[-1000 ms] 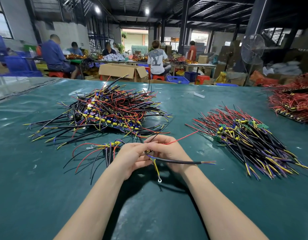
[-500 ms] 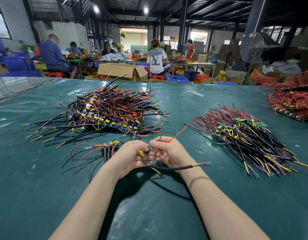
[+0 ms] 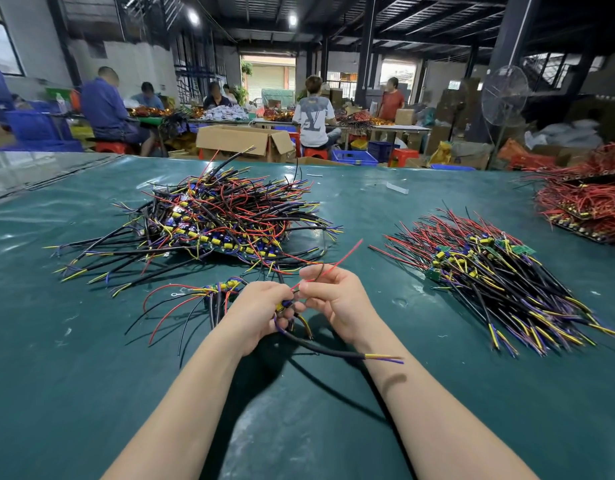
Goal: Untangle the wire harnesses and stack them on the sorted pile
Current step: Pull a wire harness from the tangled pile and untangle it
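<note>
Three heaps on table (image 3: 91, 375): tangled pile (image 3: 223, 220) is sitting far left, sorted pile (image 3: 489, 271) is lying right of centre, red heap (image 3: 586, 202) is sitting at the far right edge; all are well apart.
Risk, tangled pile: stray ends are reaching toward the hands; a lifted lead could be snagging one and dragging more along.
Risk, sorted pile: harnesses are lying roughly parallel; a careless drop could be skewing them or knotting leads again.
Risk, loose cluster (image 3: 209, 296): it is lying just beside the left hand with leads fanning out, so it could be hooking the held piece.
Risk, red lead (image 3: 340, 254): hard pulling could be straining its joint.
Held harness (image 3: 326, 349): it is hanging between both hands, in front of the tangled pile. A black sheathed cable is trailing right across the right wrist, yellow and purple cores are showing at its tip, and short stubs are dangling below.
Left hand (image 3: 261, 313): fingers are curling round the yellow component end.
Right hand (image 3: 337, 299): thumb and finger are pinching the red lead, which is arcing up and right.
</note>
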A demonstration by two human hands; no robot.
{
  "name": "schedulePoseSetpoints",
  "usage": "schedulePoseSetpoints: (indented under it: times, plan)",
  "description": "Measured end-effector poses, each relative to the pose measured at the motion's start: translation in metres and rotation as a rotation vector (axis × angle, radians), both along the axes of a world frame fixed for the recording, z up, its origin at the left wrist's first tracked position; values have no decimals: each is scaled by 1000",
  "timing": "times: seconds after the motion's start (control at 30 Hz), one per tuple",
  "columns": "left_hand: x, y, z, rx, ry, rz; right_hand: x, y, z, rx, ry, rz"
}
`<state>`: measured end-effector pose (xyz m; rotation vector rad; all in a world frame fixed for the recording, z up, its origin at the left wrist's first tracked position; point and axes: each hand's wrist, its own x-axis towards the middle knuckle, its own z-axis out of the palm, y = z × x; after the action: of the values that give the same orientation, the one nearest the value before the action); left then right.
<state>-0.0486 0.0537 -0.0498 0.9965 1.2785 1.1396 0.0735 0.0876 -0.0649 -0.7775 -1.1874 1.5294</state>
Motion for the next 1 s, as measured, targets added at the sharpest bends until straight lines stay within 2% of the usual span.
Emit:
schedulePoseSetpoints:
  times: [0.17,0.33,0.43,0.57,0.8,1.0]
  plan:
    - [-2,-1,-1,12,-85,53,-6,1,-5,83,37,-28]
    - [-3,-3,2,-7,-175,37,-5,2,-8,181,-180,-109]
    - [-4,-3,3,-50,-212,50,-7,2,-7,180,-202,-104]
    - [-5,-3,0,-5,-116,23,-11,-1,-7,202,-182,-132]
    - [0,0,-4,69,49,111,-22,-3,-7,229,-125,-259]
    - [1,-1,-4,92,-6,43,-21,-2,-7,160,-8,-254]
